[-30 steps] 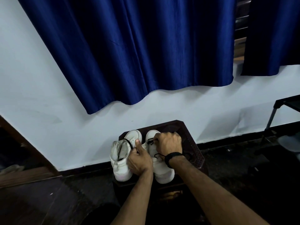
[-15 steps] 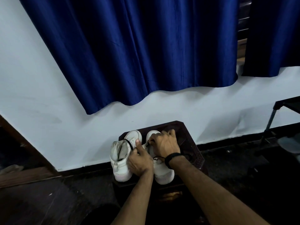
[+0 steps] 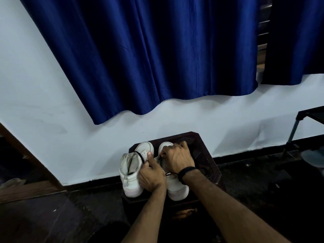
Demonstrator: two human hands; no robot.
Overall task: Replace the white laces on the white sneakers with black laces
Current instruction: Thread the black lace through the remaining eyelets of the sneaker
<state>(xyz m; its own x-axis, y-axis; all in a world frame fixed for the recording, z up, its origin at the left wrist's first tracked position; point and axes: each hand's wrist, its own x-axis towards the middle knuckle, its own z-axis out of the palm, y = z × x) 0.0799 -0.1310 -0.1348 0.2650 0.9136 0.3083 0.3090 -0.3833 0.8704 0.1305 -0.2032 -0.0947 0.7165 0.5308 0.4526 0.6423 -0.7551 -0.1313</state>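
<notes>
Two white sneakers stand side by side, heels toward me, on a dark stool [image 3: 208,155]. The left sneaker [image 3: 131,174] has a black lace [image 3: 140,156] looping across its open tongue. My left hand [image 3: 151,174] sits between the two shoes with its fingers curled and its thumb up by that lace. The right sneaker [image 3: 176,188] is mostly covered by my right hand [image 3: 177,158], whose curled fingers work at the upper near the toe. A short black lace end [image 3: 168,173] shows by my right wrist. What the fingers pinch is hidden.
The stool stands against a white wall [image 3: 52,120] with a black skirting. A blue curtain [image 3: 149,58] hangs above. A dark metal stand [image 3: 296,127] stands at the right, and a wooden door frame [image 3: 22,155] at the left. The floor is dark.
My right hand has shifted a little toward the toe of the right sneaker and its fingers have spread slightly. My left hand has stayed between the shoes.
</notes>
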